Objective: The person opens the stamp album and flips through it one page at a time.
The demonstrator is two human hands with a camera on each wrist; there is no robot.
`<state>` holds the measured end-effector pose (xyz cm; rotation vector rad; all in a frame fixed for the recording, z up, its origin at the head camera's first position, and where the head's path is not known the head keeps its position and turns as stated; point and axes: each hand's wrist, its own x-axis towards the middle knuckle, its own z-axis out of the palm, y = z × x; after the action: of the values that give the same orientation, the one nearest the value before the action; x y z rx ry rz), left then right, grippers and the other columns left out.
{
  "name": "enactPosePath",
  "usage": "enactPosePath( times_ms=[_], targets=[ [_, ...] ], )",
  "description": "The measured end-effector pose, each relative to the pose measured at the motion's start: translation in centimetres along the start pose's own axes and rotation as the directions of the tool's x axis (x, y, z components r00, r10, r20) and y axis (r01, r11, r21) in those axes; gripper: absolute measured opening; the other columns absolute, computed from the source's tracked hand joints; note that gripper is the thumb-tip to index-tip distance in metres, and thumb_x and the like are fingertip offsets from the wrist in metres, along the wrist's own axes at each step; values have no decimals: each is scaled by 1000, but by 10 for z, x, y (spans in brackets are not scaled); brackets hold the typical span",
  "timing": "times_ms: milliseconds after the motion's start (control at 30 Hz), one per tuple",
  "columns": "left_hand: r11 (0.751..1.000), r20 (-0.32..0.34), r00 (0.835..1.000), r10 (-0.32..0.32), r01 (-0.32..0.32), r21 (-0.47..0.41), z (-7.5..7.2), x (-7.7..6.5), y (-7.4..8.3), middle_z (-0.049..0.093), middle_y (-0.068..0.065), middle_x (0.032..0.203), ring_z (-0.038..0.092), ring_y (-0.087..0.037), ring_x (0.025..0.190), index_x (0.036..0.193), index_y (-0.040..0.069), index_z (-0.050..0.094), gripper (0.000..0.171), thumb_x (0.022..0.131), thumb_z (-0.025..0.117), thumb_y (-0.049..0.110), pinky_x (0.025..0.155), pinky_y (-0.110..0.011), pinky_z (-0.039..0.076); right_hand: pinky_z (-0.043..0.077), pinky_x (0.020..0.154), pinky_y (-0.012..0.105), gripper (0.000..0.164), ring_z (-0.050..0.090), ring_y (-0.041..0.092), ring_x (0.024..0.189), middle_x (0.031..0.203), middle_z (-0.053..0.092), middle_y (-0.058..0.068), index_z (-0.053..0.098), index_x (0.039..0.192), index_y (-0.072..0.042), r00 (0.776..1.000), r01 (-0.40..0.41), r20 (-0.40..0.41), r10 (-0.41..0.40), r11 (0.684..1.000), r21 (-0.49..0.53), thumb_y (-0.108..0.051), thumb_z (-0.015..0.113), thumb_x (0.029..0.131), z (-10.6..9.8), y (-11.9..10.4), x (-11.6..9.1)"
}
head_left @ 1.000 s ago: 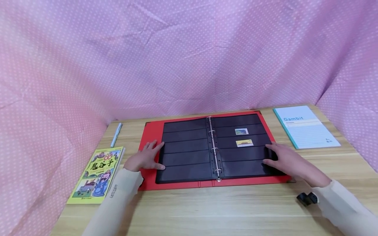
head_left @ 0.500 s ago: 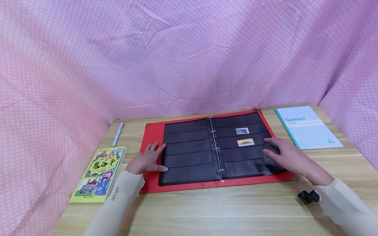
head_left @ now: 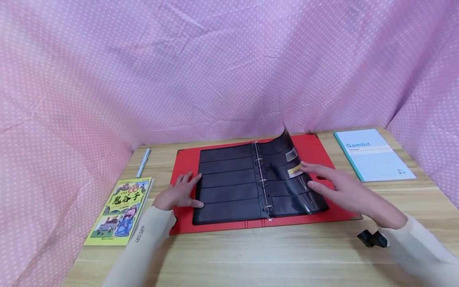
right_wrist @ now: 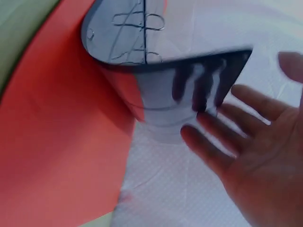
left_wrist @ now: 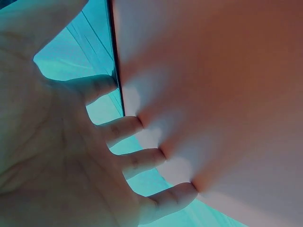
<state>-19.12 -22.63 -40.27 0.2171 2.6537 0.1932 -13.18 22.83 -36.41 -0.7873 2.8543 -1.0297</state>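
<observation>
A red ring binder (head_left: 312,145) lies open on the wooden table, with black pocket pages on its metal rings (head_left: 263,182). My left hand (head_left: 175,195) rests with spread fingers on the left cover and the edge of the left page (head_left: 227,193). The right page (head_left: 287,189) is lifted and curls toward the rings. Its pockets hold a greenish stamp (head_left: 291,154) and a yellow stamp (head_left: 295,171). My right hand (head_left: 342,189) is at the page's raised outer edge; in the right wrist view its fingers (right_wrist: 208,149) are extended against the page's underside (right_wrist: 165,101).
A yellow comic-style book (head_left: 116,213) lies left of the binder, with a pale pen (head_left: 143,162) behind it. To the right is a white notebook (head_left: 376,155) marked "Gambit". Pink dotted cloth (head_left: 229,71) hangs behind the table. A black device (head_left: 373,239) sits at the right sleeve.
My right hand has moved left and raised the right page's outer edge, which was lying flat and now curls up toward the rings. The left hand has stayed on the binder's left side.
</observation>
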Motion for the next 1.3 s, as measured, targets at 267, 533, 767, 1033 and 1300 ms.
enactPosePath(
  times_ms=[267, 533, 767, 1033, 1300],
  targets=[
    [1000, -2, 1000, -10, 10, -11, 0, -1, 1, 12, -19, 153, 11, -45, 137, 152, 19, 20, 107, 68, 83, 42, 99, -70, 21, 34, 103, 31, 56, 32, 15, 134, 151, 30, -7, 34, 147, -29, 985, 173, -5, -174, 978, 120, -13, 53, 97, -5, -20, 8],
    [1000, -9, 1000, -10, 10, 3, 0, 0, 2, 13, -19, 153, 11, -46, 136, 152, 19, 20, 106, 69, 82, 43, 99, -70, 20, 25, 106, 26, 48, 22, 35, 137, 150, 28, 20, 41, 140, 4, 856, 499, -290, -428, 832, 243, -24, 38, 102, -12, -26, 28],
    [1000, -2, 1000, -15, 15, -1, 0, 1, 0, 12, -18, 153, 10, -44, 137, 152, 20, 20, 107, 69, 82, 42, 99, -70, 20, 21, 108, 29, 47, 23, 32, 137, 152, 28, 11, 38, 144, -4, 882, 450, -255, -395, 867, 214, -21, 40, 100, -10, -34, 33],
    [999, 1, 999, -47, 47, -7, -1, 1, 0, 12, -18, 154, 10, -44, 137, 152, 21, 19, 107, 69, 83, 40, 100, -69, 20, 37, 101, 30, 60, 32, 32, 134, 152, 27, 13, 24, 149, -4, 870, 491, -230, -436, 810, 321, -29, 45, 99, 4, -45, 44],
    [999, -18, 999, -30, 30, -21, 0, 3, -1, 14, -18, 153, 13, -44, 136, 152, 21, 22, 107, 67, 83, 43, 100, -69, 20, 45, 93, 41, 57, 40, 18, 128, 148, 33, -8, 33, 147, -28, 950, 279, 67, -304, 927, 249, -23, 56, 95, 36, -39, 44]
  ],
)
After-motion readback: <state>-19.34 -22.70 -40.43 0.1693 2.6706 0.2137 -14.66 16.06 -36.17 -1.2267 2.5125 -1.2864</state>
